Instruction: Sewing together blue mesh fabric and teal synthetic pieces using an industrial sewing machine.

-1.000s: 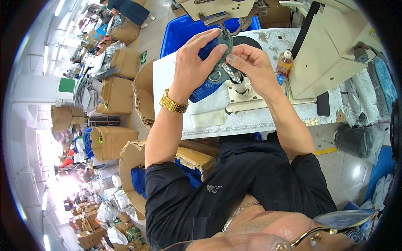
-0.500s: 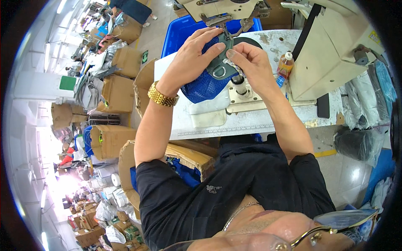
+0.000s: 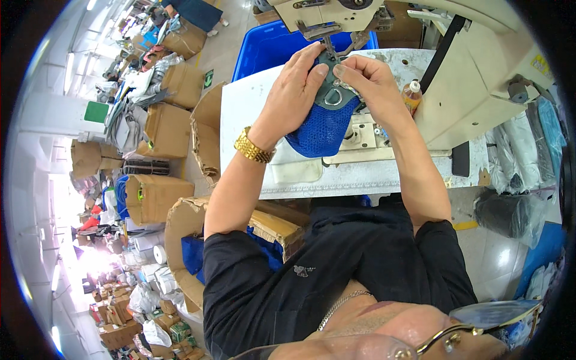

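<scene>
Beneath the needle and presser foot (image 3: 329,49) of a sewing machine (image 3: 318,21) lies a blue mesh fabric piece (image 3: 324,129) with grey-green trim (image 3: 326,81) and a metal D-ring (image 3: 333,96). My left hand (image 3: 293,93) grips its left side, thumb on top of the trim near the foot. On the other side my right hand (image 3: 375,87) pinches the trim's edge between thumb and forefinger, close to the needle. A pale patterned cord shows partly under the right fingers. The mesh hangs toward me over the machine's post.
On the white table (image 3: 240,120) a small bottle (image 3: 412,96) with a white cap stands right of my right hand. A blue bin (image 3: 255,51) sits behind the table. Open cardboard boxes (image 3: 207,129) line its left side, and plastic-wrapped bundles (image 3: 510,210) are at the right.
The mesh piece has turned under the foot, its lower end swinging to the right. My left hand and forearm have shifted right, and the right hand has moved slightly right.
</scene>
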A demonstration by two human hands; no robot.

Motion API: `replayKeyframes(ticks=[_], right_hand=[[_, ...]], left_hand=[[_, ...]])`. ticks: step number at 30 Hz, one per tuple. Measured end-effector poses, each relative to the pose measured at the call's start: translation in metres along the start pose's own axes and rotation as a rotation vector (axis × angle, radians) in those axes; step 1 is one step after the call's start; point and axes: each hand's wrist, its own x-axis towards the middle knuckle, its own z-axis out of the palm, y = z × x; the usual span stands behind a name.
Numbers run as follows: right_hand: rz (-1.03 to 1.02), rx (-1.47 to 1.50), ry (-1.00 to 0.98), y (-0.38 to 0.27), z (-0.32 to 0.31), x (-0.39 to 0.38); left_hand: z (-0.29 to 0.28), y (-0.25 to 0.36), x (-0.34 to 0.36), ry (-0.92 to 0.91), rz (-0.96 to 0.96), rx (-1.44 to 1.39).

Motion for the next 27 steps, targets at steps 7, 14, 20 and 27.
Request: replayKeyframes(ticks=[7, 14, 20, 27], right_hand=[[0.027, 0.096, -0.097, -0.009, -0.014, -0.006], [0.036, 0.14, -0.097, -0.008, -0.018, -0.003], [-0.024, 0.226, -0.062, 0.002, -0.022, 0.01], [-0.044, 0.254, -0.069, 0.006, -0.024, 0.016]], left_hand=[[0.015, 0.006, -0.018, 0.13, 0.132, 0.166], [0.021, 0.008, -0.014, 0.158, 0.111, 0.158], [0.027, 0.014, -0.011, 0.233, 0.124, 0.259], [0.022, 0.016, -0.006, 0.199, 0.097, 0.197]])
